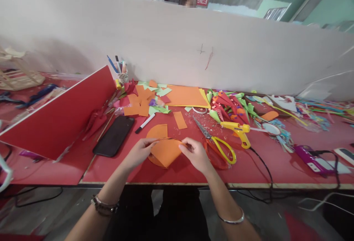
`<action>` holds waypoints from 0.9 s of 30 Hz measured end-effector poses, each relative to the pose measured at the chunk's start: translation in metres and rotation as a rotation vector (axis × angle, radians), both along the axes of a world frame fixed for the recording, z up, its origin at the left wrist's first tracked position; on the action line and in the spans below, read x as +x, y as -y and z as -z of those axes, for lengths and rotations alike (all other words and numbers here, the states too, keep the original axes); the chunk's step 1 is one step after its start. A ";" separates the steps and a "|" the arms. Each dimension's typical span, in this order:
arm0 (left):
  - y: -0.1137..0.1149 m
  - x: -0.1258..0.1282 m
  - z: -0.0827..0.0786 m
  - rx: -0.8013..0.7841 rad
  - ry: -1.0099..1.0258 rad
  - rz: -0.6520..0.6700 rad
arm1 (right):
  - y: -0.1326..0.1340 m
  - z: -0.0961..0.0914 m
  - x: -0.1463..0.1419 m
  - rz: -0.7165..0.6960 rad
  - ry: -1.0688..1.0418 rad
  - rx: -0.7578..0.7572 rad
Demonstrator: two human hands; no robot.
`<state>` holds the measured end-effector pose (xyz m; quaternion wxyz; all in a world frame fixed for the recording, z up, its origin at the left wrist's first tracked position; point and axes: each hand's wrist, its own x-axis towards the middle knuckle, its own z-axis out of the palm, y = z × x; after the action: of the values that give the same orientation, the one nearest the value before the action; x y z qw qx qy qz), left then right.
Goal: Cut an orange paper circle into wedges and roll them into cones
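Between my two hands is a folded orange piece of craft sheet (167, 153), curved along its top and narrowing to a point toward me. My left hand (141, 151) pinches its left edge, and my right hand (195, 154) grips its upper right edge with thumb and fingers. Just behind it on the red table lies another orange piece with a rounded side (157, 131). Scissors with yellow handles (221, 147) rest close to the right of my right hand. A black phone (114, 136) lies to the left of my left hand.
A yellow glue gun (238, 132) with a black cord lies beyond the scissors. Orange sheets (184, 96), paper scraps and colourful cones (229, 104) line the back by a white partition (166, 41). A red board (74, 112) stands at left; a purple power strip (312, 159) sits right.
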<state>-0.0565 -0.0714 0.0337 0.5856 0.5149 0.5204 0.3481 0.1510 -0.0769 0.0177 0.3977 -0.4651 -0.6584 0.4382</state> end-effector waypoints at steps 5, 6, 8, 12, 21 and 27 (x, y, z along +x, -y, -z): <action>0.007 -0.007 0.000 -0.098 -0.035 0.002 | 0.000 0.000 0.002 0.017 0.029 -0.007; 0.007 -0.008 -0.001 -0.126 -0.027 0.014 | 0.000 -0.001 0.002 0.010 0.039 0.000; 0.007 -0.009 -0.003 -0.162 -0.016 0.103 | 0.000 -0.004 0.000 -0.005 0.061 0.023; 0.004 -0.005 -0.006 -0.112 -0.058 0.373 | 0.000 -0.009 -0.003 -0.021 0.089 0.073; 0.007 0.003 -0.001 0.062 -0.192 0.425 | -0.001 -0.003 -0.008 0.060 -0.115 -0.034; 0.010 0.007 0.000 0.148 -0.279 0.239 | 0.002 0.004 -0.022 -0.023 -0.354 -0.251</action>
<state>-0.0495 -0.0818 0.0336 0.5057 0.6579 0.5047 0.2384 0.1294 -0.0786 0.0133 0.4410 -0.4191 -0.5240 0.5960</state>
